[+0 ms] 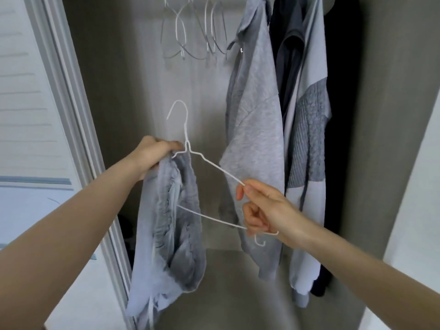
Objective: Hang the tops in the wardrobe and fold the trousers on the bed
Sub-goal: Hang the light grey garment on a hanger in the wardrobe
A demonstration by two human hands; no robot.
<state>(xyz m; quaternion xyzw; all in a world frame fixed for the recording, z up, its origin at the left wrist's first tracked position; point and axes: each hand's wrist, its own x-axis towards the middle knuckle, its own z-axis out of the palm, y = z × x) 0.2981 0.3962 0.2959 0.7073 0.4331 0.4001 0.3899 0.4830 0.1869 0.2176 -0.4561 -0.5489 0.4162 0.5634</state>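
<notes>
Your left hand grips the bunched grey top together with the white wire hanger near its neck. Your right hand pinches the hanger's right shoulder, fingers curled. In the wardrobe, grey and dark tops hang at the right end of the rail, empty hangers beside them.

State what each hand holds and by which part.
Left hand grips the grey top and white hanger near its neck. Right hand pinches the hanger's right shoulder end.
</notes>
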